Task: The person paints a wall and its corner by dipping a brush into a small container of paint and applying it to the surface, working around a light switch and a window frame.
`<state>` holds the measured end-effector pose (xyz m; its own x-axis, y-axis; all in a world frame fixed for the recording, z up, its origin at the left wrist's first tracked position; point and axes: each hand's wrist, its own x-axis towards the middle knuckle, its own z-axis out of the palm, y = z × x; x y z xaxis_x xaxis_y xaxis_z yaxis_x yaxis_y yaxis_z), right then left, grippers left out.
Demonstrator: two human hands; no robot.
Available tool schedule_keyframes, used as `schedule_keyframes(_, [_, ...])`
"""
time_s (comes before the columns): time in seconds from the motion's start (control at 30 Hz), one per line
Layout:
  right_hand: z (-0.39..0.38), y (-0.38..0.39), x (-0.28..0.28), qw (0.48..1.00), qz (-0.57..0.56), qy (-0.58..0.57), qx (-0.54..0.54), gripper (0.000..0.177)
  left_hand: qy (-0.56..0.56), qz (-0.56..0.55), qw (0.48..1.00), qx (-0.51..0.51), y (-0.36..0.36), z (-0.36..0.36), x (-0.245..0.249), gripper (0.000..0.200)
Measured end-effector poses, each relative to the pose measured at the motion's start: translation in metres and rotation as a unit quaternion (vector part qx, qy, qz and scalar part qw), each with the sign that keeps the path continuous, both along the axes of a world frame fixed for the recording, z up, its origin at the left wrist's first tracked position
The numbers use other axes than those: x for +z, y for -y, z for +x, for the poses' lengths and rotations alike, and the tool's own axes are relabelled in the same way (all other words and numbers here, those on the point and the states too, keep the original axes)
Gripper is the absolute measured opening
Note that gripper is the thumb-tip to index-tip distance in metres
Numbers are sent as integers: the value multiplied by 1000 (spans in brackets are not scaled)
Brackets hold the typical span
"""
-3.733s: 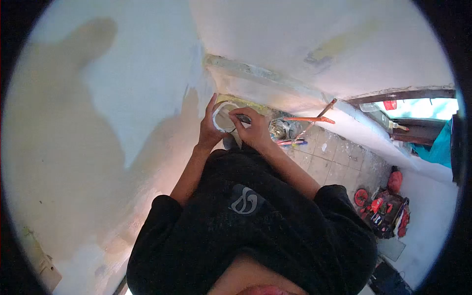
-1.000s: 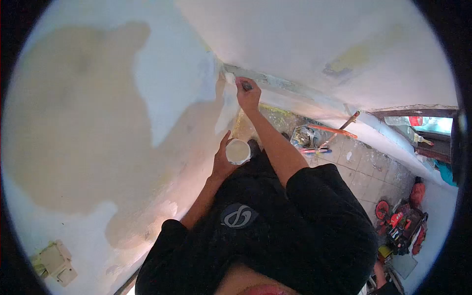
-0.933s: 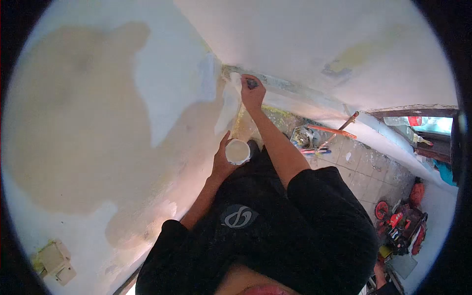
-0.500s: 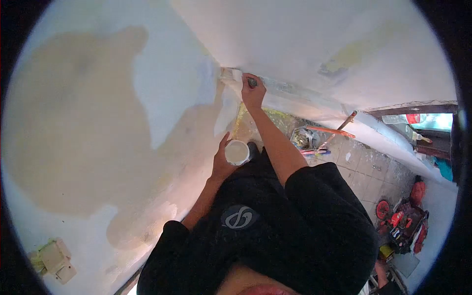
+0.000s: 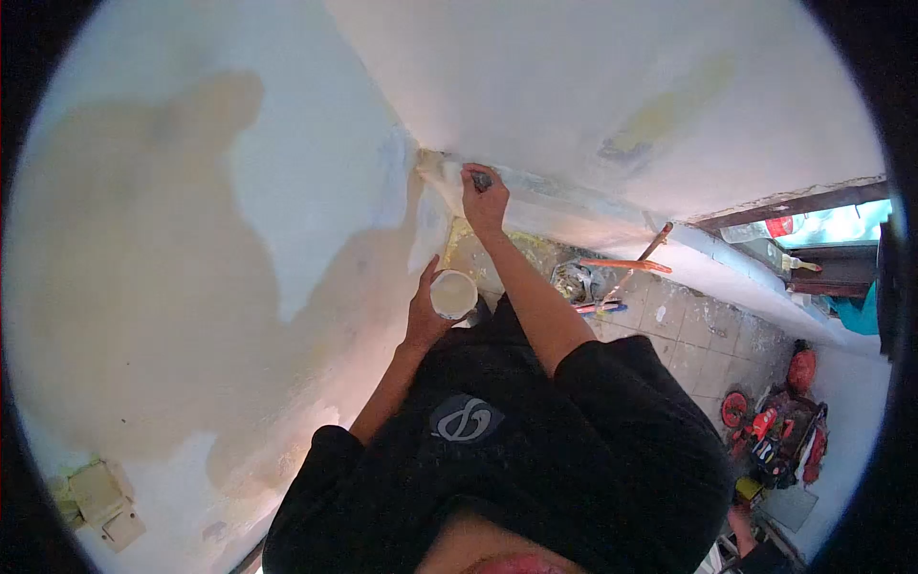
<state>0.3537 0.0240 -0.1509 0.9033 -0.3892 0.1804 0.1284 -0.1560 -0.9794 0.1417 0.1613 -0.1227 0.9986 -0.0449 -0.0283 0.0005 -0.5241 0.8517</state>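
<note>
My left hand [image 5: 423, 312] is wrapped round a white plastic tub [image 5: 453, 295] with pale, paint-like liquid inside, held in front of my waist. Further out, my right hand [image 5: 487, 207] grips a paintbrush [image 5: 481, 180] whose dark handle end shows between thumb and fingers. The brush head points left at a white ledge [image 5: 550, 186] near the corner where two walls meet. Its bristles blend into the pale surface, so their exact contact is hard to make out. The left wall [image 5: 325, 182] bears my shadow.
On the floor stand a plastic bag [image 5: 574, 280] and an orange-and-brown stick-like object [image 5: 626, 265]. To the right, a window sill holds a bottle [image 5: 755, 232] and another brush [image 5: 801, 265]. Red-and-black gear [image 5: 779, 440] lies lower right, near another person's hand [image 5: 741, 524]. A box [image 5: 100, 502] is mounted on the left wall.
The view has shifted slightly. My right hand with the paintbrush remains at the ledge by the corner, with the white brush head less distinct now. My left hand still holds the tub.
</note>
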Motion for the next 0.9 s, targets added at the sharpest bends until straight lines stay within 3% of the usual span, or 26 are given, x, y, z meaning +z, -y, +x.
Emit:
schedule_keyframes(0.1, [-7, 29, -15, 995, -4, 84, -45, 14, 10, -2, 1000, 8, -2, 4, 4, 135])
schedule_keyframes(0.17, [-23, 70, -20, 988, -84, 108, -72, 15, 11, -9, 1000, 17, -5, 6, 4, 135])
schedule_keyframes(0.27, [-52, 119, -21, 990, -89, 84, -67, 16, 17, -15, 999, 27, -9, 8, -1, 136])
schedule_keyframes(0.37, [-84, 135, 15, 998, -51, 2, -28, 20, 18, -11, 1000, 23, -10, 17, -4, 135])
schedule_keyframes(0.43, [-104, 133, 55, 992, 121, -13, 39, 23, 12, -4, 1000, 21, -8, 25, -6, 134])
schedule_keyframes(0.57, [-139, 134, 109, 983, 132, -19, 125, 26, 69, -23, 997, -6, 3, 43, -3, 137])
schedule_keyframes(0.67, [-152, 135, 129, 972, 70, -67, 212, 23, 92, -47, 994, -31, 17, 52, 19, 134])
schedule_keyframes(0.73, [-156, 134, 133, 958, -102, -53, 262, 19, 101, -42, 993, -32, 29, 51, 33, 132])
schedule_keyframes(0.9, [-156, 131, 135, 930, -134, -46, 340, 15, 83, -56, 995, -21, 62, 32, 52, 124])
